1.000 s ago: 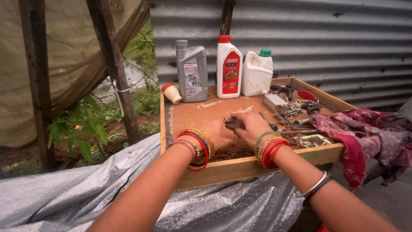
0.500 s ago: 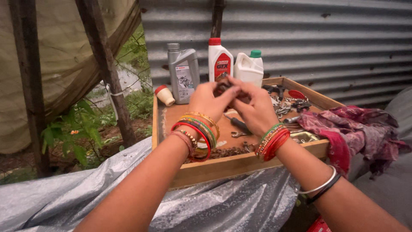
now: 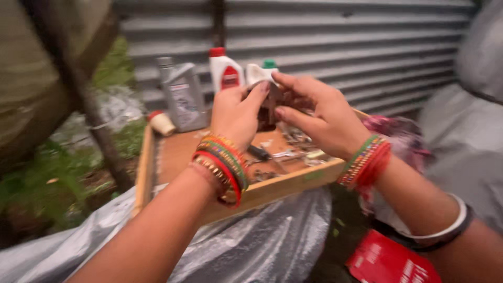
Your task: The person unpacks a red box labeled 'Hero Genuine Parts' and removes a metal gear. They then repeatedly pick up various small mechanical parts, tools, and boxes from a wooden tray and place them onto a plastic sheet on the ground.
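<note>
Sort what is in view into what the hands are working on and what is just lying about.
In hand: left hand and right hand hold a small dark part.

Lying about: grey bottle, red-capped white bottle, green-capped jug, wooden tray, loose tools, red cloth.

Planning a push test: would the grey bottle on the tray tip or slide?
The grey bottle stands upright, taller than wide, so a high push probably tips it. A low push likely slides it along the flat wooden tray. Fill level is hidden, so weight is uncertain.
</note>
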